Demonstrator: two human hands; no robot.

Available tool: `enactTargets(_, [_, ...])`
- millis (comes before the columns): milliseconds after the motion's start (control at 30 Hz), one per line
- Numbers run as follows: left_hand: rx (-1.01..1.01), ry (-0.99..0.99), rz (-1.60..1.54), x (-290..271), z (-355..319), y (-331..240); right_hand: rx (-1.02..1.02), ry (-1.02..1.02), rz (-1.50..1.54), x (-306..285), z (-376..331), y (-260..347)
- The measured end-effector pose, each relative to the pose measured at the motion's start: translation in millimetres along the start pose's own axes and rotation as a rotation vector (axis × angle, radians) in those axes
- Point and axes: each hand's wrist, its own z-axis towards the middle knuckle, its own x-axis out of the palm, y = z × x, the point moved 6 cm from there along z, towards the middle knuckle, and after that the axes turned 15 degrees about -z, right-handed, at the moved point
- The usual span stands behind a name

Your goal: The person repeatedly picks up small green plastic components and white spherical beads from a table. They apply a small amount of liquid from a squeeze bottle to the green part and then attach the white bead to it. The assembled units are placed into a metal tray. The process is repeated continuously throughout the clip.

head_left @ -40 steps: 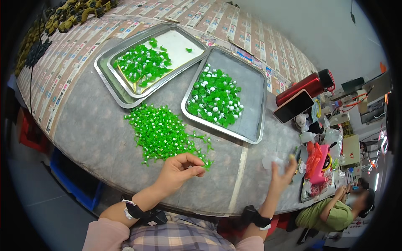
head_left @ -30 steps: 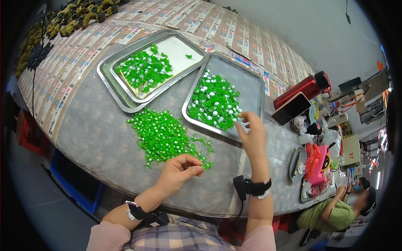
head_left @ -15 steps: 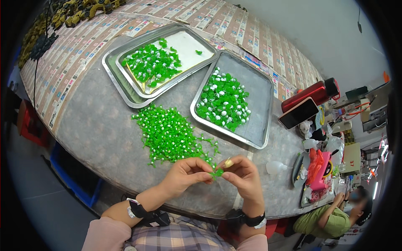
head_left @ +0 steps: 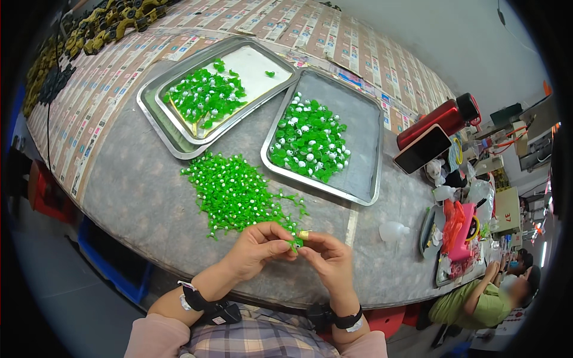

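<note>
Both hands meet above the table's near edge, finger to finger around one small green plastic piece (head_left: 296, 243) with a dark-and-white spot on it. My left hand (head_left: 261, 246) pinches it between thumb and index finger from the left. From the right, my right hand (head_left: 330, 258) grips it the same way, a yellow wrap on one fingertip. Just beyond the hands lies a loose pile of small green parts with white tips (head_left: 233, 191). Farther off, a metal tray (head_left: 365, 143) holds a heap of green pieces with white, eye-like balls (head_left: 310, 140).
Left of that tray, two nested metal trays (head_left: 156, 122) hold more green-and-white pieces (head_left: 206, 95). To the right are a phone (head_left: 422, 149) against a red flask (head_left: 431, 122), a translucent white bottle (head_left: 394, 231) and a pink container (head_left: 461, 232). A person in green (head_left: 477, 303) sits far right.
The whole view has shifted a little, so the trays appear farther left. Both hands still pinch the green piece, which now looks turned, showing a dark-and-white spot.
</note>
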Motion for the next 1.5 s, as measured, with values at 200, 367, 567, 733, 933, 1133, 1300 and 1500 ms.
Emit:
enactTargets(200, [0.0, -0.054, 0.025, -2, 0, 0, -0.075, 0.0, -0.217, -4, 1, 8])
enactTargets(367, [0.098, -0.142, 0.182, -2, -1, -4, -0.058, -0.068, 0.114, -15, 3, 6])
enactTargets(567, [0.114, -0.112, 0.249, -1, 1, -5, -0.008, -0.006, 0.259, -6, 2, 0])
enactTargets(733, [0.126, -0.128, 0.257, -2, 0, -4, -0.001, -0.005, 0.208, -4, 1, 0])
enactTargets(933, [0.225, -0.15, 0.529, 2, -4, -6, 0.075, 0.036, 0.197, -3, 2, -2])
enactTargets(1133, [0.545, -0.002, 1.213, 33, -12, -16, 0.129, 0.167, 0.152, -10, 1, -5])
enactTargets(1300, [0.646, 0.104, 1.365, 40, -13, -14, 0.169, 0.202, 0.138, -8, -3, -17])
enactTargets(1500, [0.525, 0.075, 1.342, 33, -12, -8, 0.217, 0.193, 0.136, -8, -9, -27])
